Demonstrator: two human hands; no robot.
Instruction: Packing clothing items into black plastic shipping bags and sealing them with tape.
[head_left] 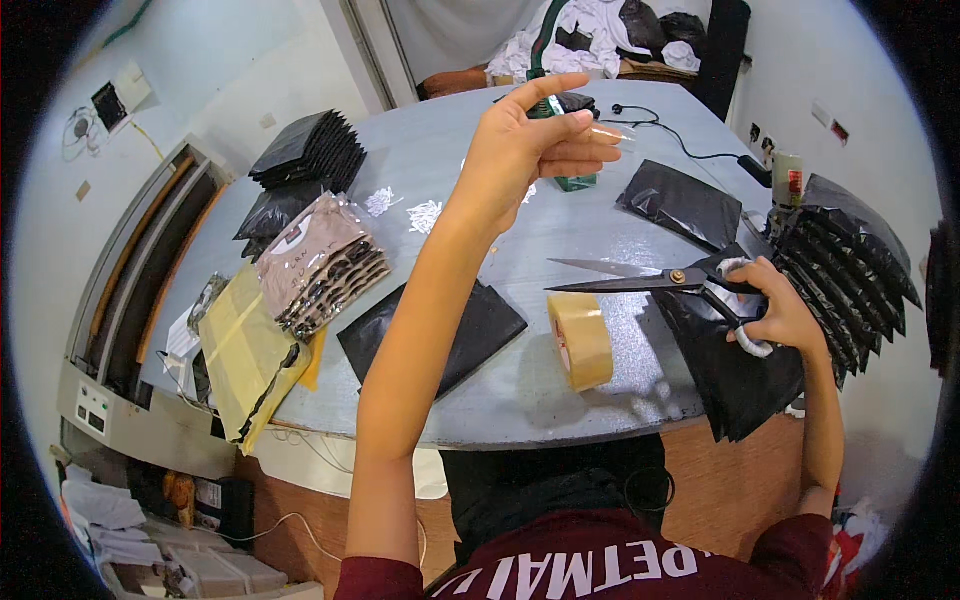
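Observation:
My right hand [780,310] grips large black scissors [640,280] by handles wrapped in white. Their blades are apart and point left over the table. My left hand [540,135] is raised over the far middle of the table, index finger stretched out. A small clear strip [618,132] shows between its thumb and lower fingers. On the table between my arms, a roll of clear yellowish tape [580,342] stands on its edge. Partly behind my left forearm lies a flat black package [480,335]. More black packages [740,370] lie under the scissors.
Stacked black packages [845,270] stand at the right edge, others [308,150] at the far left. Clear-bagged folded shirts [320,255] and a yellow bag [245,350] lie at left. Small white scraps [424,216], a green object [576,182] and a black cable [690,150] are farther back.

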